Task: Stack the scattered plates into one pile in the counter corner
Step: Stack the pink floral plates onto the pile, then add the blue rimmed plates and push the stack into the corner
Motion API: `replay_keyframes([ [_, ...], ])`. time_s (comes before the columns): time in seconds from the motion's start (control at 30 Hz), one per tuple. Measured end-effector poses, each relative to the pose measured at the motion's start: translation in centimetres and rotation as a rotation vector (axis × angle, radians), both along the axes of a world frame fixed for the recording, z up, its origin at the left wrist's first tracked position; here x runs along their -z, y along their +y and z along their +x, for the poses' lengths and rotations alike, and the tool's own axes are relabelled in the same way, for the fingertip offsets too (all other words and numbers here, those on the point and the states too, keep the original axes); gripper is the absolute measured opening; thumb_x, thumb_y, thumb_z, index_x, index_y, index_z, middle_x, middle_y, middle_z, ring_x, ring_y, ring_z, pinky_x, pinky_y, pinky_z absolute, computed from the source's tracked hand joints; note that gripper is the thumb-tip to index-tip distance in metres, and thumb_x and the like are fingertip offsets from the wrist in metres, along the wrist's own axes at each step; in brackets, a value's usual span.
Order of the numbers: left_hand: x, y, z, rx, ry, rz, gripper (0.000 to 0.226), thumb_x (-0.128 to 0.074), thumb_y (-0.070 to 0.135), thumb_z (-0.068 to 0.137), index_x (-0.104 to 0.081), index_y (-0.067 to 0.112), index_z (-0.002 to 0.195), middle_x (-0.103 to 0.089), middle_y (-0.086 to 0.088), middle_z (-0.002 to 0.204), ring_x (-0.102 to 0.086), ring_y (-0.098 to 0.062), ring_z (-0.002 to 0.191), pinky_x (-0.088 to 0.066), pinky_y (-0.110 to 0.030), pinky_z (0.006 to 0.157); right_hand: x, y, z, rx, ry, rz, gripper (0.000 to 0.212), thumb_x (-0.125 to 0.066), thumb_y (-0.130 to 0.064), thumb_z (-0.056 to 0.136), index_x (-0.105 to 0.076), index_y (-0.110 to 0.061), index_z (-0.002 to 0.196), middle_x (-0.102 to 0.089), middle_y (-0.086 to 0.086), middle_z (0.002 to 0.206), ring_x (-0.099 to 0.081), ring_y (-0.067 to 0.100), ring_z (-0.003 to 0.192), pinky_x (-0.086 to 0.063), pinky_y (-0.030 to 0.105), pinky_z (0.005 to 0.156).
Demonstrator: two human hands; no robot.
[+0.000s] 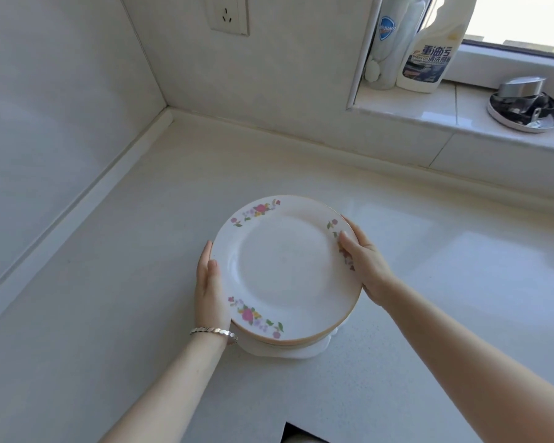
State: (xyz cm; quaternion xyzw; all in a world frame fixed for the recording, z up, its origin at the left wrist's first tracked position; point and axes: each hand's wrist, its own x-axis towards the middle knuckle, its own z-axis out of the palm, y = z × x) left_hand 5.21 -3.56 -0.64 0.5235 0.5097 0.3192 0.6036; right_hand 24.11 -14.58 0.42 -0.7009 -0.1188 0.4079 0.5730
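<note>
Pile between left hand, right hand

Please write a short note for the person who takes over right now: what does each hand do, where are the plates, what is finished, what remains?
Left hand: holds the left rim of the pile of plates, thumb on top.
Right hand: holds the right rim, thumb on top.
Plates: one pile, a flowered plate uppermost, over the open counter, well short of the corner. I cannot tell whether it rests on the counter or is lifted.
Done: all plates in view are in one pile.
Left: bring the pile into the corner, set it down, and let go.
</note>
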Motion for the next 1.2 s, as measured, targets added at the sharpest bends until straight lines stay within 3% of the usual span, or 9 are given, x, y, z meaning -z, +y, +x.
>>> replay_keyframes([
  [0.13, -1.2, 0.2, -0.2, 0.099, 0.207, 0.066, 0.044, -0.031, 0.022, 0.101, -0.031, 0.021, 0.145, -0.039, 0.006, 0.147, -0.039, -0.012, 0.133, -0.031, -0.023, 0.101, 0.1, 0.2, 0.1, 0.010, -0.053, -0.033, 0.042, -0.045, -0.026, 0.097, -0.043, -0.028, 0.138, -0.060, -0.003, 0.119, -0.059, 0.011, 0.100, -0.048, 0.030, 0.095],
  [0.23, -2.9, 0.2, 0.3, 0.223, 0.603, 0.375, 0.063, -0.033, 0.039, 0.091, -0.028, 0.007, 0.145, -0.031, -0.015, 0.152, -0.030, -0.030, 0.141, -0.028, -0.041, 0.111, -0.6, -0.4, -0.2, -0.030, -0.074, -0.054, 0.039, -0.043, -0.026, 0.097, -0.043, -0.023, 0.136, -0.058, -0.010, 0.092, -0.054, 0.001, 0.075, -0.046, 0.009, 0.067],
  [0.3, -4.1, -0.6, 1.8, 0.289, 0.658, 0.635, 0.070, -0.036, 0.040, 0.083, -0.039, -0.003, 0.137, -0.033, -0.028, 0.146, -0.029, -0.041, 0.139, -0.024, -0.049, 0.111, -1.0, -1.8, -0.2, -0.038, -0.104, -0.069, 0.041, -0.043, -0.029, 0.097, -0.042, -0.016, 0.136, -0.058, -0.010, 0.093, -0.055, 0.006, 0.083, -0.045, 0.013, 0.076],
  [0.37, -6.0, -2.6, 4.3, 0.391, 0.570, 0.703, 0.055, -0.044, 0.031, 0.084, -0.051, -0.001, 0.128, -0.036, -0.024, 0.144, -0.030, -0.037, 0.139, -0.022, -0.034, 0.111, -1.4, -4.1, 0.1, -0.041, -0.141, -0.129, 0.039, -0.043, -0.032, 0.096, -0.048, -0.013, 0.130, -0.059, -0.004, 0.110, -0.055, 0.012, 0.103, -0.042, 0.025, 0.092],
  [0.47, -7.7, -7.3, 9.0, 0.628, 0.399, 0.598, 0.025, -0.050, 0.014, 0.092, -0.061, 0.008, 0.113, -0.051, -0.010, 0.132, -0.044, -0.017, 0.125, -0.023, -0.003, 0.094, -1.4, -9.2, 1.6, -0.020, -0.115, -0.174, 0.023, -0.045, -0.025, 0.096, -0.061, -0.011, 0.105, -0.064, 0.008, 0.102, -0.061, 0.018, 0.093, -0.046, 0.029, 0.086],
  [0.6, -6.3, -15.3, 15.3, 1.024, 0.386, 0.319, 0.014, -0.048, 0.016, 0.091, -0.061, 0.022, 0.089, -0.070, -0.008, 0.097, -0.065, -0.024, 0.092, -0.052, -0.030, 0.082, -0.7, -18.4, 5.4, 0.020, -0.074, -0.280, 0.012, -0.049, -0.016, 0.094, -0.059, -0.011, 0.098, -0.065, 0.002, 0.084, -0.062, 0.014, 0.076, -0.044, 0.021, 0.070],
  [0.7, -3.3, -22.0, 19.7, 1.182, 0.517, 0.166, 0.020, -0.049, 0.019, 0.088, -0.053, 0.028, 0.071, -0.065, -0.002, 0.086, -0.063, -0.021, 0.081, -0.044, -0.023, 0.059, 0.1, -27.0, 8.6, 0.072, -0.102, -0.384, 0.015, -0.048, -0.011, 0.094, -0.059, -0.008, 0.103, -0.064, 0.007, 0.088, -0.060, 0.016, 0.077, -0.043, 0.015, 0.065],
  [1.03, 5.7, -44.0, 31.3, 1.175, 0.853, -0.040, 0.016, -0.047, 0.020, 0.092, -0.031, 0.019, 0.089, -0.033, 0.004, 0.070, -0.041, -0.021, 0.079, -0.033, -0.023, 0.070, 3.1, -55.2, 16.2, 0.325, -0.030, -0.582, 0.014, -0.049, -0.015, 0.091, -0.061, -0.013, 0.098, -0.065, 0.002, 0.078, -0.061, 0.013, 0.072, -0.045, 0.027, 0.069],
  [1.2, 8.2, -50.0, 34.1, 1.092, 0.758, -0.261, 0.011, -0.049, 0.013, 0.090, -0.052, 0.007, 0.098, -0.063, -0.011, 0.072, -0.058, -0.027, 0.080, -0.047, -0.035, 0.078, 4.6, -64.2, 18.0, 0.771, 0.418, -0.525, 0.032, -0.044, -0.028, 0.095, -0.056, 0.002, 0.097, -0.060, 0.012, 0.072, -0.059, 0.022, 0.066, -0.049, 0.028, 0.059],
])
